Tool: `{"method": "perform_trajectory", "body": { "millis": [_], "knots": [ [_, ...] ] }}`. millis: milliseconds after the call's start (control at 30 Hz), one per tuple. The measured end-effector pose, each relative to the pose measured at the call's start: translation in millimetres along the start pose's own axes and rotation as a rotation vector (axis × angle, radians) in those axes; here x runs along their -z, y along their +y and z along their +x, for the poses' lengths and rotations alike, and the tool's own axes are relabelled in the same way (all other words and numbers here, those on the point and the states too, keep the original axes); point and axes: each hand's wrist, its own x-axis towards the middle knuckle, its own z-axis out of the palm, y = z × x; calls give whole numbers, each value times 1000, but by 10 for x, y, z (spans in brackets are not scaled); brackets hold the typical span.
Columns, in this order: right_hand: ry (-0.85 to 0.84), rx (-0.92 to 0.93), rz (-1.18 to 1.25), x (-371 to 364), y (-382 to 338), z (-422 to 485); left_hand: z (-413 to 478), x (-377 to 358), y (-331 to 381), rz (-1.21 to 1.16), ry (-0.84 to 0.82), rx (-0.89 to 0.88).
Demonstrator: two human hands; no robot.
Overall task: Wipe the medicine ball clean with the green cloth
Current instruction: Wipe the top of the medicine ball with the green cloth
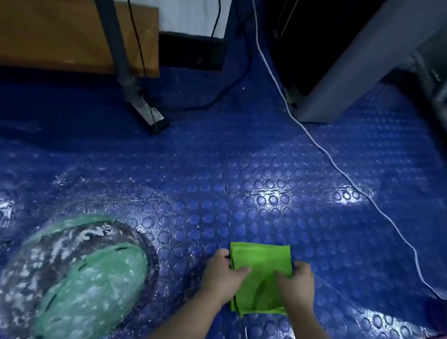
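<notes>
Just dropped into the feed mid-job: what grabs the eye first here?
The bright green cloth stands out first: folded, low centre-right, gripped at its sides by the left hand and right hand above the blue studded floor. Next comes the ball at lower left on that floor, green and dark, speckled all over with white dust.

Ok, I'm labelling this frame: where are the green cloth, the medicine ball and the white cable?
green cloth (262,258): head view, bare far half.
medicine ball (93,290): head view, green panel.
white cable (347,177): head view, stretch across floor.
</notes>
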Motion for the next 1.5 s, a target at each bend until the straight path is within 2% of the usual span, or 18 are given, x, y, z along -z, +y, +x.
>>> {"method": "perform_trajectory", "body": {
  "millis": [167,233,333,433,500,567,600,667,700,767,867,933,1000,1100,1167,1300,1500],
  "knots": [
    [-75,66,98,27,-41,70,44,-183,-32,63,38,-85],
    [-234,31,306,100,-47,5,-27,-179,-53,29,68,-155],
    [-549,-85,672,312,-112,-259,-302,-89,-10,118,220,-364],
    [-793,-53,878,641,-202,-653,-726,79,71,173,244,-546],
    [-906,-24,986,846,-241,-896,-1047,241,178,20,179,-556],
    [-1106,76,1123,991,-320,-1200,-1374,381,303,-307,24,-475],
    [-1121,177,1221,966,-350,-1338,-1538,435,359,-429,-49,-429],
    [-1127,223,1389,947,-488,-1633,-1809,534,427,-521,-86,-405],
    [-1128,151,1396,930,-560,-1785,-1901,597,429,-519,-55,-425],
    [-1030,174,1398,853,-615,-2075,-2042,776,408,-428,71,-513],
    [-1047,124,1334,642,-673,-2411,-2261,1120,301,-343,141,-586],
    [-1069,70,1309,499,-699,-2632,-2404,1370,192,-386,115,-556],
    [-1087,35,1362,370,-726,-2847,-2553,1622,73,-497,17,-471],
    [-1010,-10,1446,221,-788,-3120,-2706,2010,-119,-545,-81,-395],
    [-968,-16,1570,138,-844,-3253,-2762,2253,-243,-538,-30,-415],
    [-920,65,1783,65,-972,-3418,-2820,2616,-456,-457,186,-435],
    [-839,148,1686,162,-1069,-3208,-2656,2643,-417,-392,331,-535]
  ]
}}
